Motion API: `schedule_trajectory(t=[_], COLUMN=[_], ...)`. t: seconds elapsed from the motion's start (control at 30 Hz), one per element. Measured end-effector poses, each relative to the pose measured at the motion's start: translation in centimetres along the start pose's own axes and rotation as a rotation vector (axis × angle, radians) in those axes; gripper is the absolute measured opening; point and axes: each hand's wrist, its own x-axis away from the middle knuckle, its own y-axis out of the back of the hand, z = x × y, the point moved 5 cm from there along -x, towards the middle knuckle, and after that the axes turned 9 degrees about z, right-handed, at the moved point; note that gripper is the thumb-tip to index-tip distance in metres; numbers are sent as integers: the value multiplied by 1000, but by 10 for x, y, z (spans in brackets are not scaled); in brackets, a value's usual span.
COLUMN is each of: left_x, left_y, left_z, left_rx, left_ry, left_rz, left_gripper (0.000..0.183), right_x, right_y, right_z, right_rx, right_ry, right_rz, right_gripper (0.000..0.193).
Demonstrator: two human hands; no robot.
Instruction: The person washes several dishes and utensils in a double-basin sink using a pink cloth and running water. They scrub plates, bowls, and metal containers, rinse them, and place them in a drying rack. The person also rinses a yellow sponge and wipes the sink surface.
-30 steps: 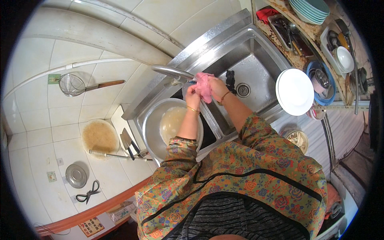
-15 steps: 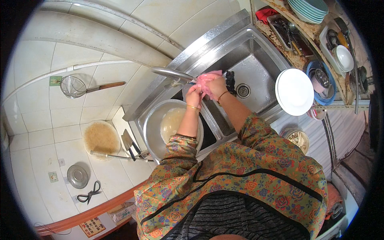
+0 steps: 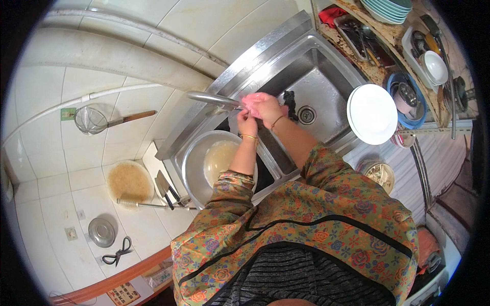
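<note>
Under the spout of the metal faucet [image 3: 217, 99], a pink cloth [image 3: 253, 99] is bunched up between my hands. My right hand [image 3: 267, 110] wraps over it from the right, fingers closed. Close below the spout, my left hand [image 3: 247, 123] pinches at the cloth's lower left side; its fingertips are partly hidden. Both hands are above the divider of the stainless steel double sink [image 3: 326, 97]. A dark, wrinkled cloth-like thing [image 3: 289, 104] lies in the right basin, beside the drain [image 3: 307, 115]. Beneath my left forearm sits a metal basin [image 3: 194, 168] with a pale round thing inside.
White plates [image 3: 372, 115] are stacked at the sink's right corner. Shelves at the right hold bowls [image 3: 435, 67] and utensils. On the left stand knives [image 3: 164, 187] in a holder, a round board [image 3: 130, 182] and scissors [image 3: 117, 252]. A wire strainer [image 3: 92, 120] hangs on the tiled wall.
The pink cloth is squeezed into a smaller bunch, its loose right edge now gathered in. My right hand has moved slightly left and closed further over it. The whole view has shifted slightly.
</note>
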Motion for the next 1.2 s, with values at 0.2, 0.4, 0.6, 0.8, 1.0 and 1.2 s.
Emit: schedule_trajectory(t=[0.2, 0.4, 0.6, 0.8, 1.0, 1.2], left_x=[5, 3, -7, 57, -15, 1], left_y=[-41, -74, -58, -54, -8, -21], left_z=[-32, -65, -43, -46, -70, -54], left_rx=[81, 779, 401, -207, -84, -88], left_ry=[-66, 21, 30, -461, -295, -388], left_rz=[597, 1087, 384, 84, -1, 168], left_gripper=[46, 72, 25, 12, 14, 28], right_x=[19, 58, 27, -53, -10, -35], right_y=[-7, 35, 45, 65, 1, 20], right_z=[-23, -9, -44, -53, -63, -52], right_rx=[339, 933, -24, -329, -513, -473], right_ry=[269, 216, 36, -25, 73, -22], right_rz=[162, -380, -220, 146, 178, -53], right_gripper=[19, 22, 47, 12, 21, 17])
